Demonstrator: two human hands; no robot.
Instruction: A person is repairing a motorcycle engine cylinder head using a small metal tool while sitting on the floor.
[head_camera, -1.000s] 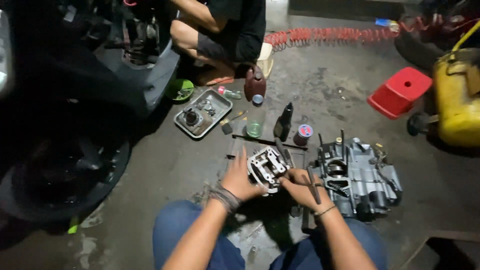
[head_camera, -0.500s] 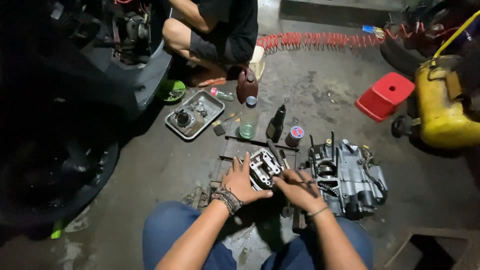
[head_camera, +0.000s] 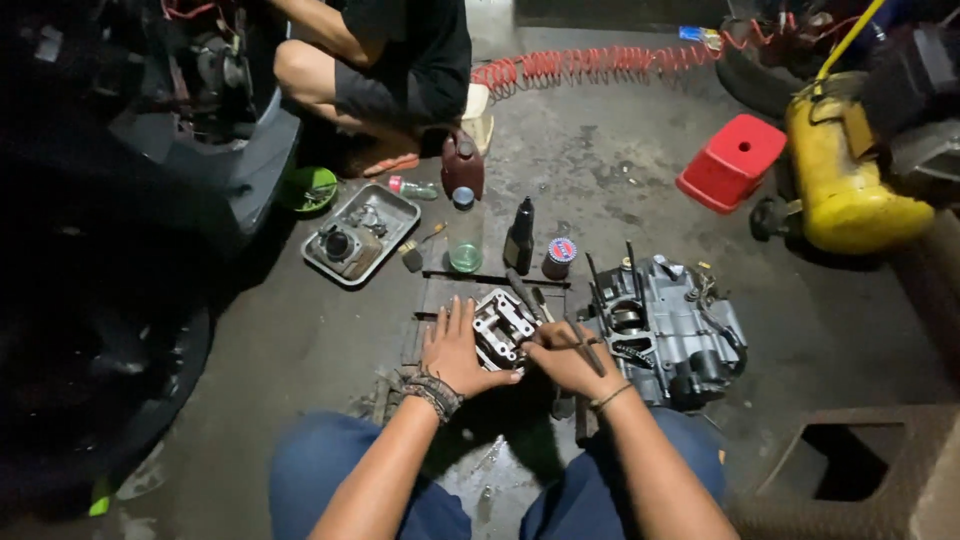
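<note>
A small metal cylinder head (head_camera: 503, 326) rests on a wooden slat board (head_camera: 438, 290) on the concrete floor before my knees. My left hand (head_camera: 455, 352) lies flat against its left side, steadying it. My right hand (head_camera: 566, 358) pinches a thin dark tool (head_camera: 585, 343) at the head's right edge. Just right of my right hand sits a grey engine crankcase (head_camera: 665, 325) with studs sticking up.
Behind the board stand a clear bottle (head_camera: 465, 238), a black bottle (head_camera: 519, 240), a small tin (head_camera: 558, 257) and a metal tray of parts (head_camera: 360, 235). Another person (head_camera: 385, 60) crouches beyond. A red stool (head_camera: 730, 162), yellow compressor (head_camera: 845, 170), red coiled hose (head_camera: 600, 62) and scooter (head_camera: 130, 180) surround us.
The view has shifted slightly. My hands stay on the cylinder head, the right one working the tool at its edge.
</note>
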